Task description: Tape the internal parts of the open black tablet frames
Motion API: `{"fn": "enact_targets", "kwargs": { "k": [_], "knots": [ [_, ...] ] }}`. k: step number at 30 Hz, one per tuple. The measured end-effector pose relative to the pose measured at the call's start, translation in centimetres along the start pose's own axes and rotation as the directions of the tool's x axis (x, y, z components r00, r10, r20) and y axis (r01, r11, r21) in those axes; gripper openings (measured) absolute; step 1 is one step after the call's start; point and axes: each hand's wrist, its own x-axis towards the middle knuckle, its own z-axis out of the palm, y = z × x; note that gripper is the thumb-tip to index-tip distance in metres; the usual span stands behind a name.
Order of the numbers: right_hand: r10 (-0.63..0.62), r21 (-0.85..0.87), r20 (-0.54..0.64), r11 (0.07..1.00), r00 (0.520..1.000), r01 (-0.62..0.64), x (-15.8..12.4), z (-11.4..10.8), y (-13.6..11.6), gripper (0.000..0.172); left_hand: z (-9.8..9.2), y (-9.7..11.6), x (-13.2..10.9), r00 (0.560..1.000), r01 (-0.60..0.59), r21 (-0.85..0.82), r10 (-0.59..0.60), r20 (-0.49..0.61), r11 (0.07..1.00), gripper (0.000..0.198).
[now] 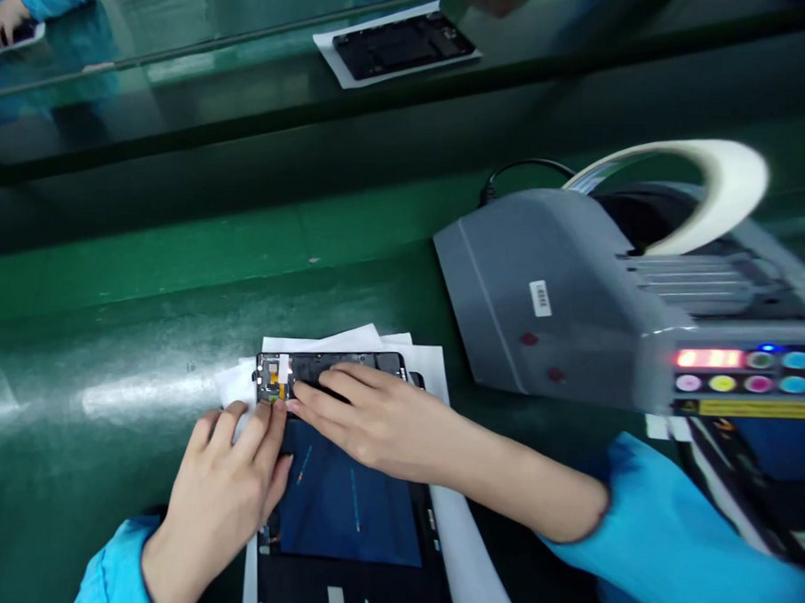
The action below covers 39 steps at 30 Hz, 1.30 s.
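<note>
Phone frame (329,367), black and with a small orange ribbon and a white tape patch at its left end, lies on loose sheets of white paper (426,367) on the green bench (108,324). The left hand (225,480) comes up from below, its curled fingers (254,433) clenched at the frame's near edge beside the orange ribbon, apparently to steady that end while the area stays exposed. The right hand (377,420), reaching across from a blue sleeve (672,535), is released rather than gripping, its outstretched fingers (332,392) lying flat over the frame, as if pressing it against the paper. The paper seems placed to keep the frame off the bench surface. Just nearer the person, a dark panel with a blue film (346,503) lies on a white strip, close under the hands. To the right sits a grey tape dispenser (543,290), with a red display (707,358), coloured round buttons (759,384) and a white tape loop (714,195) on top, within easy reach. Farther off, on a raised glass shelf (185,79), another black frame (404,44) rests on white paper, and a co-worker's hand (5,17) holds a dark object at the far corner.
</note>
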Motion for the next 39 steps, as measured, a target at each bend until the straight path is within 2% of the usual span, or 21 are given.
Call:
{"fn": "enact_targets", "kwargs": {
  "k": [4, 7, 9, 11, 12, 13, 15, 18, 20, 22, 23, 24, 27, 28, 29, 31, 33, 36, 39],
  "knots": [
    [0.105, -0.01, -0.048, 0.994, 0.993, -0.105, -2.2, -0.9, -1.1, 0.041, 0.0, 0.0, -0.1, 1.0, -0.004, 0.006, 0.004, 0.003, 1.0, 0.039],
    [0.25, 0.023, -0.105, 0.968, 0.963, -0.249, -6.4, -2.6, -2.4, 0.031, 0.1, -0.2, -0.2, 1.0, -0.019, 0.007, 0.019, -0.019, 1.0, 0.04],
    [0.394, -0.013, -0.219, 0.914, 0.893, -0.406, -10.2, -3.8, -3.2, 0.023, 0.3, -0.4, -0.2, 0.998, -0.042, 0.013, 0.043, -0.051, 0.999, 0.04],
    [0.493, -0.148, -0.416, 0.793, 0.764, -0.591, -13.8, -4.7, -3.6, 0.036, 0.5, -0.8, -0.2, 0.993, -0.079, 0.034, 0.081, -0.081, 0.996, 0.041],
    [0.498, -0.229, -0.51, 0.707, 0.701, -0.669, -15.3, -4.9, -3.5, 0.048, 0.6, -1.0, -0.2, 0.99, -0.099, 0.049, 0.103, -0.094, 0.994, 0.041],
    [0.493, -0.295, -0.568, 0.626, 0.659, -0.722, -16.6, -4.9, -3.3, 0.057, 0.7, -1.3, -0.2, 0.987, -0.118, 0.062, 0.124, -0.101, 0.991, 0.043],
    [0.493, -0.379, -0.595, 0.524, 0.634, -0.763, -18.3, -4.6, -2.5, 0.067, 0.8, -1.7, -0.1, 0.981, -0.145, 0.08, 0.154, -0.115, 0.986, 0.044],
    [0.512, -0.4, -0.555, 0.527, 0.656, -0.75, -18.9, -3.9, -0.8, 0.049, 0.8, -2.0, 0.2, 0.976, -0.17, 0.097, 0.181, -0.122, 0.981, 0.045],
    [0.49, -0.405, -0.544, 0.558, 0.681, -0.724, -18.8, -3.8, 0.1, 0.034, 0.7, -2.1, 0.3, 0.973, -0.182, 0.114, 0.196, -0.125, 0.977, 0.045],
    [0.465, -0.376, -0.541, 0.612, 0.701, -0.696, -18.6, -4.4, 0.4, 0.027, 0.6, -2.2, 0.3, 0.971, -0.185, 0.134, 0.202, -0.128, 0.973, 0.044],
    [0.46, -0.346, -0.556, 0.629, 0.692, -0.696, -18.5, -4.8, 0.3, 0.025, 0.5, -2.2, 0.3, 0.972, -0.181, 0.143, 0.199, -0.125, 0.973, 0.043],
    [0.476, -0.303, -0.581, 0.627, 0.661, -0.717, -18.5, -5.4, -0.1, 0.024, 0.4, -2.2, 0.3, 0.974, -0.176, 0.15, 0.194, -0.116, 0.973, 0.043],
    [0.577, -0.139, -0.62, 0.585, 0.531, -0.799, -17.6, -7.0, -2.0, 0.022, -0.6, -1.7, 0.2, 0.982, -0.16, 0.17, 0.175, -0.076, 0.972, 0.044],
    [0.598, -0.078, -0.592, 0.624, 0.54, -0.777, -17.1, -7.3, -2.7, 0.021, -1.0, -1.3, 0.4, 0.982, -0.161, 0.173, 0.176, -0.072, 0.972, 0.044],
    [0.633, -0.002, -0.521, 0.671, 0.573, -0.742, -16.3, -7.5, -3.4, 0.018, -1.5, -0.9, 0.7, 0.981, -0.165, 0.167, 0.18, -0.076, 0.972, 0.042],
    [0.616, 0.122, -0.37, 0.775, 0.696, -0.62, -14.5, -7.1, -4.5, 0.01, -2.3, 0.1, 1.8, 0.974, -0.187, 0.124, 0.201, -0.102, 0.974, 0.033],
    [0.582, 0.187, -0.274, 0.813, 0.766, -0.551, -12.5, -6.0, -4.9, 0.014, -2.8, 1.3, 3.5, 0.967, -0.219, 0.057, 0.224, -0.124, 0.974, 0.023],
    [0.569, 0.185, -0.245, 0.822, 0.785, -0.538, -10.1, -4.1, -4.4, 0.024, -2.6, 2.7, 6.4, 0.968, -0.234, 0.001, 0.233, -0.092, 0.972, 0.015],
    [0.551, 0.155, -0.233, 0.835, 0.801, -0.528, -9.1, -3.1, -3.5, 0.031, -1.7, 3.3, 8.6, 0.974, -0.227, -0.012, 0.227, -0.029, 0.974, 0.008]
  ]
}}
